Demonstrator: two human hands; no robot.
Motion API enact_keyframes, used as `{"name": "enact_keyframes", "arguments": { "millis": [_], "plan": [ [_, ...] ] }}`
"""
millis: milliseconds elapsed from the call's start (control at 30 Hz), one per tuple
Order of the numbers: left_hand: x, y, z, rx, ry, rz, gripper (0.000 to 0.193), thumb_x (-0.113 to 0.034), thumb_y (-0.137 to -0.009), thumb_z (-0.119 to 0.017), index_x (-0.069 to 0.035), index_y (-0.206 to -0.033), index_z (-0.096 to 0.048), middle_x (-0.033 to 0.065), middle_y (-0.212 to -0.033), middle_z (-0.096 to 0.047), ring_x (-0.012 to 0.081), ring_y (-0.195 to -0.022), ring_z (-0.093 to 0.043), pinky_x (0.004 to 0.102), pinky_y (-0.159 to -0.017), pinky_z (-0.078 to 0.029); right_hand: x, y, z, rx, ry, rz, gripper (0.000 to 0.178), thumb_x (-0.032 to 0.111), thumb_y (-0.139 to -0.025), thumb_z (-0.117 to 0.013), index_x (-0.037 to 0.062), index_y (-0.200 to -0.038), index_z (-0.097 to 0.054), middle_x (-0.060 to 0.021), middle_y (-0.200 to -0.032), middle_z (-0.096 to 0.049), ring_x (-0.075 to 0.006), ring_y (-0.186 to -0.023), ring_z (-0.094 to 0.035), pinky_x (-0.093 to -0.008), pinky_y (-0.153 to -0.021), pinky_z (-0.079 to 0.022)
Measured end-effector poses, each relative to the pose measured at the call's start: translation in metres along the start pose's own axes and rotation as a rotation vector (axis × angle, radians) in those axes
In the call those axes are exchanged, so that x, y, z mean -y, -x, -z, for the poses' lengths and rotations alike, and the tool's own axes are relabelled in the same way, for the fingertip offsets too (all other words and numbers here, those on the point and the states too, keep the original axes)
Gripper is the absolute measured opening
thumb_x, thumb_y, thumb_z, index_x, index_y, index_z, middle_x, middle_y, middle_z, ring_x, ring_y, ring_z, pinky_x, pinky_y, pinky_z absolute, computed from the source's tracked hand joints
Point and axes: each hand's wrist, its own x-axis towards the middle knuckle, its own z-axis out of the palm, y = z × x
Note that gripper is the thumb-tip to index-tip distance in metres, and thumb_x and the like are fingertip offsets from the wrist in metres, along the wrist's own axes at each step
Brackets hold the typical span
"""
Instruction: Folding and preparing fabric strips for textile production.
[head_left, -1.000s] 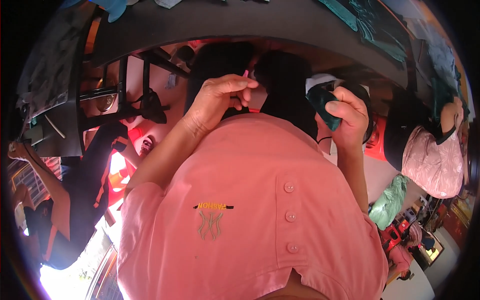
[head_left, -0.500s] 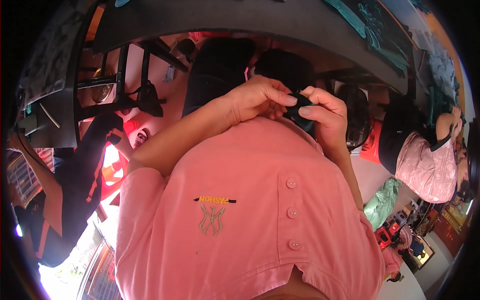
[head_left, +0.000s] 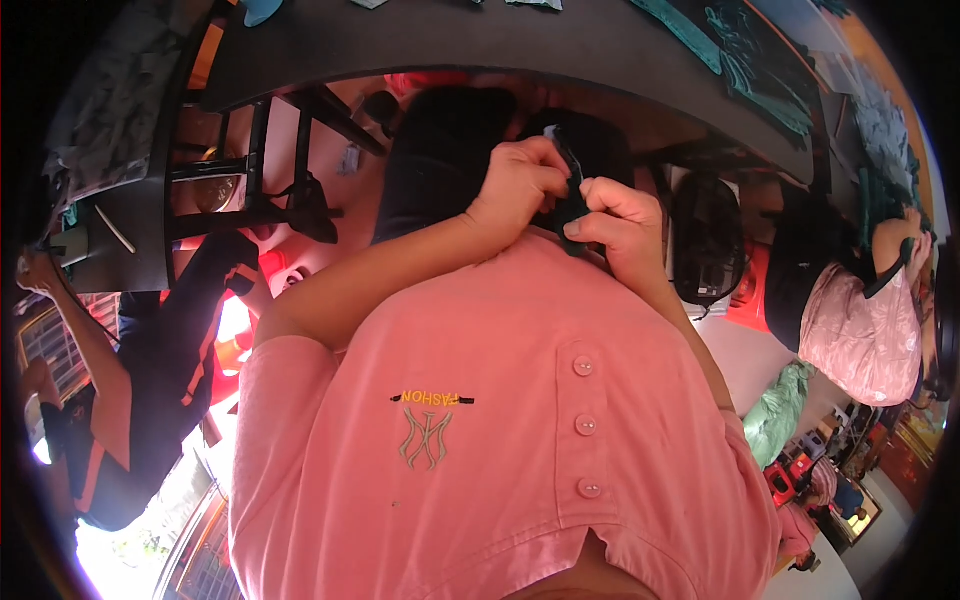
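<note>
A small dark green strip of cloth (head_left: 568,152) is held between my two hands, just in front of my pink shirt and above my lap. My left hand (head_left: 516,187) is closed, its thumb and fingers pinching the upper part of the strip. One narrow end, with a pale bluish edge, sticks up past those fingers. Lower down, my right hand (head_left: 628,222) grips the strip between thumb and bent forefinger. Part of the cloth is hidden behind the fingers of both hands.
A dark table (head_left: 440,38) spans the far side, with green cloth pieces (head_left: 750,60) at its right. At left stands a person in dark clothes with orange stripes (head_left: 150,390); at right, another wears a pink patterned garment (head_left: 860,335). A black rounded object (head_left: 708,240) is near my right arm.
My left hand has turned and drawn nearer my right one. The cloth, bunched between the fingertips before, now stands up as a narrow strip. My right hand has shifted slightly left and nearer my body.
</note>
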Motion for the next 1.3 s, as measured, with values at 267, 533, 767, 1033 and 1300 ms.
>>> {"name": "enact_keyframes", "arguments": {
  "millis": [267,533,767,1033,1300],
  "plan": [
    [-0.024,-0.008,-0.007,0.007,0.024,-0.001,0.012,-0.002,-0.080,-0.060,0.004,-0.089,-0.065,0.0089,-0.094,-0.063,0.0182,-0.075,-0.060,0.0301,-0.066,-0.050,-0.004,0.003,-0.005,-0.015,0.058,0.068,0.025,-0.005,-0.067,-0.066,0.0028,-0.061,-0.044,0.0032,-0.061,-0.047,-0.0053,-0.056,-0.042,-0.0237,-0.050,-0.030],
    [-0.015,-0.001,0.002,0.102,-0.127,-0.037,0.013,0.005,-0.072,-0.061,0.001,-0.084,-0.063,0.0038,-0.073,-0.059,0.0121,-0.069,-0.056,0.0262,-0.064,-0.047,-0.003,0.013,-0.002,-0.121,-0.184,-0.014,0.018,-0.006,-0.069,-0.065,0.0019,-0.064,-0.049,0.0026,-0.065,-0.051,-0.0063,-0.058,-0.046,-0.0227,-0.051,-0.032],
    [-0.026,-0.014,-0.011,0.082,-0.263,-0.280,0.016,0.002,-0.078,-0.058,0.001,-0.093,-0.062,0.0079,-0.089,-0.063,0.0190,-0.073,-0.059,0.0304,-0.070,-0.051,-0.011,0.007,-0.009,-0.079,0.063,0.123,0.025,-0.001,-0.062,-0.065,0.0008,-0.060,-0.040,-0.0019,-0.055,-0.040,-0.0085,-0.054,-0.037,-0.0275,-0.048,-0.028],
    [-0.031,-0.008,0.004,0.119,0.178,0.090,0.019,-0.002,-0.085,-0.058,0.007,-0.101,-0.059,0.0156,-0.094,-0.063,0.0258,-0.086,-0.061,0.0383,-0.085,-0.049,-0.007,0.010,-0.010,-0.017,-0.187,-0.161,0.016,0.002,-0.069,-0.064,-0.0008,-0.061,-0.050,0.0010,-0.059,-0.048,-0.0064,-0.055,-0.041,-0.0244,-0.051,-0.032],
    [-0.009,0.001,0.008,0.065,-0.638,-0.508,0.011,0.005,-0.073,-0.062,0.003,-0.083,-0.061,0.0051,-0.080,-0.061,0.0136,-0.063,-0.056,0.0281,-0.059,-0.047,-0.003,0.016,-0.007,0.063,-0.219,0.058,0.026,0.000,-0.070,-0.065,0.0039,-0.058,-0.042,0.0036,-0.056,-0.042,-0.0048,-0.054,-0.037,-0.0262,-0.048,-0.028]
  ]
}}
